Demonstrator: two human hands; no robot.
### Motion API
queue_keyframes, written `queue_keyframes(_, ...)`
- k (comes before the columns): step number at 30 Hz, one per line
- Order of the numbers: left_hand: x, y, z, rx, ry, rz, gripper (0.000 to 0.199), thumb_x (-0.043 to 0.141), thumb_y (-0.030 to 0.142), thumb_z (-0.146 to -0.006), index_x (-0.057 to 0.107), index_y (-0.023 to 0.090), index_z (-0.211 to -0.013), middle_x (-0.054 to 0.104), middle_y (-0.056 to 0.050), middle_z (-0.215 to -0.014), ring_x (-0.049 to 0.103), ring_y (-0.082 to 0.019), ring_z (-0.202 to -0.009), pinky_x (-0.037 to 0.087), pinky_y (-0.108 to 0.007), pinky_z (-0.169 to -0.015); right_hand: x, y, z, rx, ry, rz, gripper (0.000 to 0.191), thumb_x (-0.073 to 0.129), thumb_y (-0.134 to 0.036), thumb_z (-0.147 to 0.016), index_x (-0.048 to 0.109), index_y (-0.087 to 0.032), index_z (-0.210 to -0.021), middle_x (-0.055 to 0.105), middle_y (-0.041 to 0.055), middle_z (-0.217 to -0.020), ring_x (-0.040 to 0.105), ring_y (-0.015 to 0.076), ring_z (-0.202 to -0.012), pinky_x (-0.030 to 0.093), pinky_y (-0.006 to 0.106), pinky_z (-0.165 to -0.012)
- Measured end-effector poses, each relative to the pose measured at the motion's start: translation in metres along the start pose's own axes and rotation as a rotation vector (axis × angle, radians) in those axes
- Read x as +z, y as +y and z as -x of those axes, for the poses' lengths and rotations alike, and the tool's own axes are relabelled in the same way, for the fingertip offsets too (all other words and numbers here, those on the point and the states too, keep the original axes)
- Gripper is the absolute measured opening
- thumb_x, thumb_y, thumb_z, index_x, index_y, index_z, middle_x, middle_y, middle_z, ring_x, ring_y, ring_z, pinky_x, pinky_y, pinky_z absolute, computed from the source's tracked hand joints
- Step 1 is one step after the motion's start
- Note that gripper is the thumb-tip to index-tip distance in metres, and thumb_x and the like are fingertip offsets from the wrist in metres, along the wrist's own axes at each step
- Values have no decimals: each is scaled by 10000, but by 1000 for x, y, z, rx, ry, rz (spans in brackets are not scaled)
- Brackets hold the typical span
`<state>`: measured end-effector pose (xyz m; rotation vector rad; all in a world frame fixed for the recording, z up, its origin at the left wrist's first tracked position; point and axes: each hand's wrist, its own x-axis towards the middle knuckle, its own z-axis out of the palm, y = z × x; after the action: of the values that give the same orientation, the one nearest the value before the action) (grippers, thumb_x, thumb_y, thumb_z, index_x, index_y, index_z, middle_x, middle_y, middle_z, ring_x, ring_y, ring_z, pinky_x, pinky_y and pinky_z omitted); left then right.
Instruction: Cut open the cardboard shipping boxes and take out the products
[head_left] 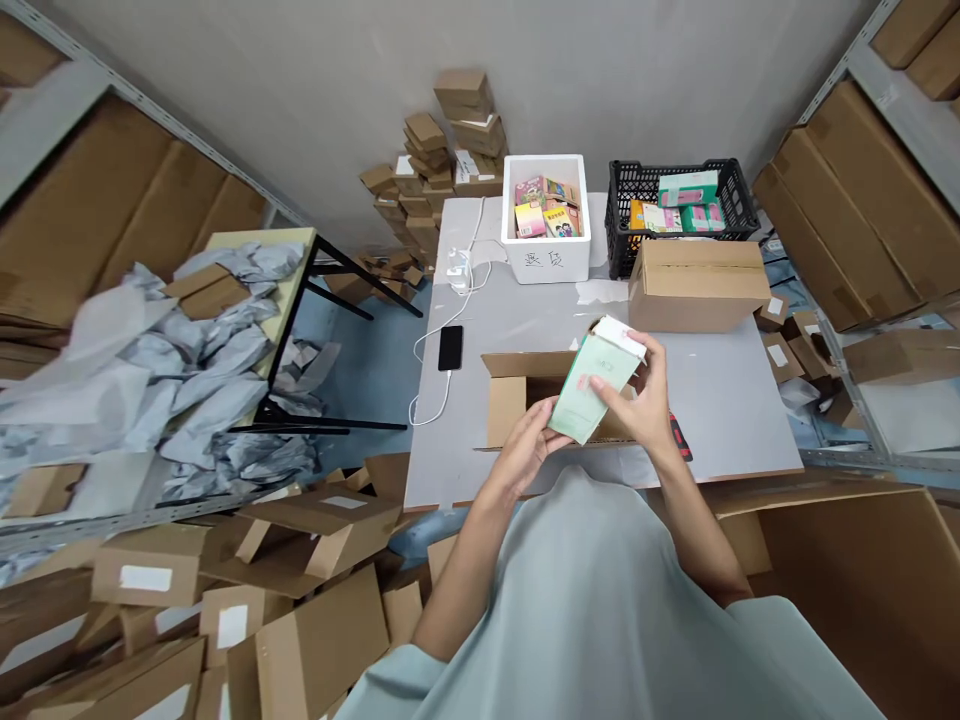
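Green carton (589,395) lies gripped between both hands (523,445), above an open box (508,411).

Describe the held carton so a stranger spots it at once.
Find the grey table. Near its front edge, above an open cardboard box, the left hand and right hand hold the carton: pale green, white at one end, unlike the brown box below.

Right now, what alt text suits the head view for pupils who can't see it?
Two hands hold a green box over an open carton on a grey table. Farther back are a white bin, a black crate and a closed carton; a phone lies to the left.
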<state>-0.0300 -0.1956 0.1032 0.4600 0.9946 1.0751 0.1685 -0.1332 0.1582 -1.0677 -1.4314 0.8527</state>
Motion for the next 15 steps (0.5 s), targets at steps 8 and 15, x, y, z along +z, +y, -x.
queue_keyframes(8, 33, 19, -45, 235, 207, 68, 609, 857, 708, -936, 779, 214, -1283, 817, -101, -1331, 748, -310, -1338, 609, -380, -1086, -17, 4, 48, -476, -135, 204, 899, 850, -84, -885, 445, -445, -1601, 444, 145, -1741, 528, 414, -1632, 624, 682, -1158)
queue_keyframes(15, 65, 43, -43, 158, 99, -239, 877, 840, 583, -902, 595, 295, -1693, 552, -127, -1790, 668, -364, -1500, 613, -424, -1127, -51, 42, 64, -239, 188, 65, 855, 802, -162, -1002, 401, -403, -1717, 552, 147, -1730, 648, 344, -1551, 617, 528, -1215)
